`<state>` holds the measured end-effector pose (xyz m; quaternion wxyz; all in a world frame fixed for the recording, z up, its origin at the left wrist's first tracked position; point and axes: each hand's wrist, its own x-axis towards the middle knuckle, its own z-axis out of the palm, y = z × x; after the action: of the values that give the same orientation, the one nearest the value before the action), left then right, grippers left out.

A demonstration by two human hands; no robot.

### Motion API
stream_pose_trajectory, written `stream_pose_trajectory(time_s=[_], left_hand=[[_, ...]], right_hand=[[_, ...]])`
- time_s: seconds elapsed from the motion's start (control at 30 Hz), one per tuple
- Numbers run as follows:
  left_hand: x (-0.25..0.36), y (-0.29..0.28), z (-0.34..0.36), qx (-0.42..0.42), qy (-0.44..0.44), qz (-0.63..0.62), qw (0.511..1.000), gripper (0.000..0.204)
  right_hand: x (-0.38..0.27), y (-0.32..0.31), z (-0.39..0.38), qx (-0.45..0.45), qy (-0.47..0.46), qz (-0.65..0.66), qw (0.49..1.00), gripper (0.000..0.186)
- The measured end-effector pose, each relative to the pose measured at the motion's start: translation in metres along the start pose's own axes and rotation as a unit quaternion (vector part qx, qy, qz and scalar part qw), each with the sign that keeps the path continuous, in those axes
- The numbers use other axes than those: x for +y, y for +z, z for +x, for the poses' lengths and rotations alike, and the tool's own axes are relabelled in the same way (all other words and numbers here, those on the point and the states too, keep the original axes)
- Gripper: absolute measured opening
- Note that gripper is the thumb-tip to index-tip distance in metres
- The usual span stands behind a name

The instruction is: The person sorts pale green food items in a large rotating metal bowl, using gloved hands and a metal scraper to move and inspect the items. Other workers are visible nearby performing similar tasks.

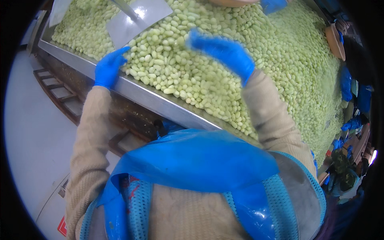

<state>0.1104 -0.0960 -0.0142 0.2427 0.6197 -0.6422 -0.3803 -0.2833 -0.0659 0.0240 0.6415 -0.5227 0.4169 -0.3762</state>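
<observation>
left hand (109, 68), upper left, fingers spread, resting on pale green pods (224, 68) at metal table rim (132, 91); right hand (224, 52), centre top, blurred, open above pods.

two gloved hands (109, 69), one metal scoop (134, 20), countless pale green beans (240, 60)

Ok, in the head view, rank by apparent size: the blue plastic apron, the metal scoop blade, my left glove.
1. Blue plastic apron, largest, though nearest the camera.
2. Metal scoop blade.
3. Left glove, smallest, though not much smaller than the blade.
</observation>
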Motion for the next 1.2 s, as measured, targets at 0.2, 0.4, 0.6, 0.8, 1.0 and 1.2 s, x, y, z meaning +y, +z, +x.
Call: stream_pose_trajectory(time_s=[0.2, 0.4, 0.6, 0.8, 1.0, 1.2], left_hand=[[0.002, 0.0, -0.001, 0.001, -0.007, -0.016, 1.0, 0.033], [0.011, -0.001, 0.001, -0.005, 0.008, 0.027, 1.0, 0.033], [-0.01, -0.002, 0.001, -0.005, 0.011, -0.017, 1.0, 0.032], [0.002, -0.001, 0.003, -0.007, -0.013, -0.017, 1.0, 0.03], [-0.006, -0.003, -0.001, 0.002, 0.006, -0.04, 0.999, 0.031], [0.0, -0.004, -0.006, 0.007, -0.009, -0.01, 1.0, 0.03]], right_hand=[[0.073, 0.062, -0.05, -0.208, 0.165, -0.217, 0.939, 0.033], [0.084, 0.084, -0.045, -0.149, 0.153, -0.28, 0.936, 0.031], [0.094, 0.064, -0.052, -0.12, -0.112, -0.469, 0.868, 0.029], [-0.012, -0.003, 0.005, 0.041, 0.002, -0.307, 0.951, 0.055], [-0.1, -0.068, 0.098, 0.129, -0.224, -0.084, 0.963, 0.058], [-0.072, -0.038, 0.067, 0.096, -0.055, 0.021, 0.994, 0.057]])
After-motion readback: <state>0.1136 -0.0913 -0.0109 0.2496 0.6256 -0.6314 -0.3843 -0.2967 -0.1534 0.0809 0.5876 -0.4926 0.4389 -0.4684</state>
